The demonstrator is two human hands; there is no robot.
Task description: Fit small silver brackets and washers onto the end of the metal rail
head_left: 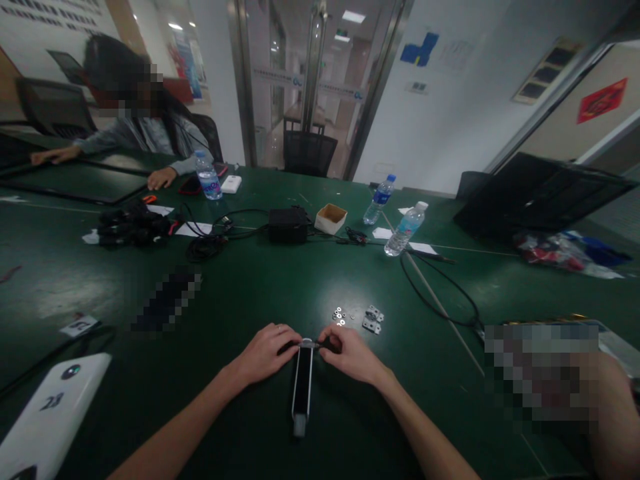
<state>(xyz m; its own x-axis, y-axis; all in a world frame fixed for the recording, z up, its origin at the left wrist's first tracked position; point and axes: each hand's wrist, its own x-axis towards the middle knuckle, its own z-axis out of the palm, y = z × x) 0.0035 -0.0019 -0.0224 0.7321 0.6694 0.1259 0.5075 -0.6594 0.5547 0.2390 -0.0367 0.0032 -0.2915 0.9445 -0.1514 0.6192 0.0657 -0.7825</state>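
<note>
A long, narrow black bar with silver edges (pixel 302 387) lies on the green table, pointing away from me, with a grey block at its near end. At its far end a small silver piece (pixel 307 343) sits crosswise. My left hand (pixel 270 353) is closed at the left of that end, thumb and fingertips against the silver piece. From the right, my right hand (pixel 350 352) pinches at the same end; what lies between its fingertips is too small to make out. Beyond my right hand are several small rings and nuts (pixel 339 313) and metal hinge-like brackets (pixel 373 319).
A black box (pixel 289 224), an open carton (pixel 331 219), cables (pixel 206 247) and water bottles (pixel 406 229) stand farther back. At left lies a white device marked 28 (pixel 55 407). One person (pixel 150 133) sits at far left; another person's arm (pixel 613 407) reaches in at right.
</note>
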